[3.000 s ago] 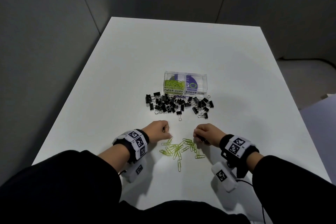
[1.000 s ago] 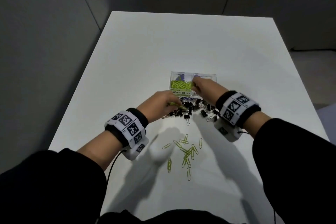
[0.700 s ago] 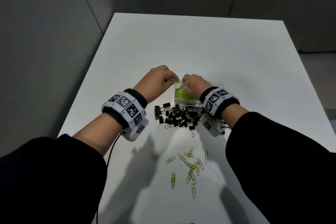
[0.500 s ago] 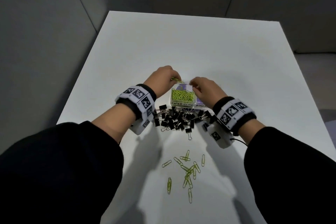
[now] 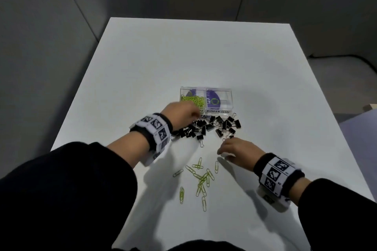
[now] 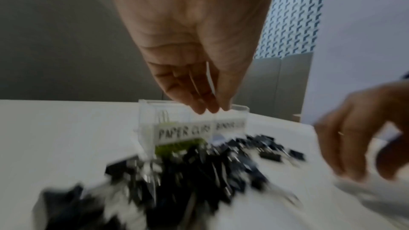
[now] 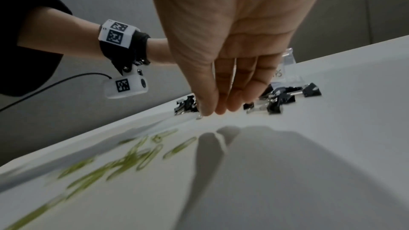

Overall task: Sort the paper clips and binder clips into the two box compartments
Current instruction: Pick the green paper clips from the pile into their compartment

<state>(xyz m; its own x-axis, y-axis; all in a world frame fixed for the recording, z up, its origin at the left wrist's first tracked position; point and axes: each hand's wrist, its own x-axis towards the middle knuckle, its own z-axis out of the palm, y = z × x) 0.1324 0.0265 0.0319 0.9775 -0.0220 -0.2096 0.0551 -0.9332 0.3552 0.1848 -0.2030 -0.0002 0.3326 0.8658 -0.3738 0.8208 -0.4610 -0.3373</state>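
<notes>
A clear two-compartment box [image 5: 229,89] stands mid-table. Its left half, labelled PAPER CLIPS, holds green paper clips [image 5: 192,100]; the right half, labelled BINDER CLIPS, shows only a purple insert. Black binder clips [image 5: 212,126] lie heaped in front of the box. Several loose green paper clips [image 5: 199,177] lie nearer me. My left hand [image 5: 196,115] hovers over the left of the binder heap; its fingers [image 6: 199,109] hang straight and hold nothing. My right hand [image 5: 221,152] is low beside the loose paper clips, its straight fingertips [image 7: 208,111] at the table, holding nothing.
The white table [image 5: 183,57] has bare surface behind the box and on both sides. Grey partition walls enclose it at the back and left. Its right edge [image 5: 326,124] drops to the floor.
Both hands have drawn back from above the box. The paper clips the left hand held are gone from it. The right hand has dropped to the table by the loose paper clips.
</notes>
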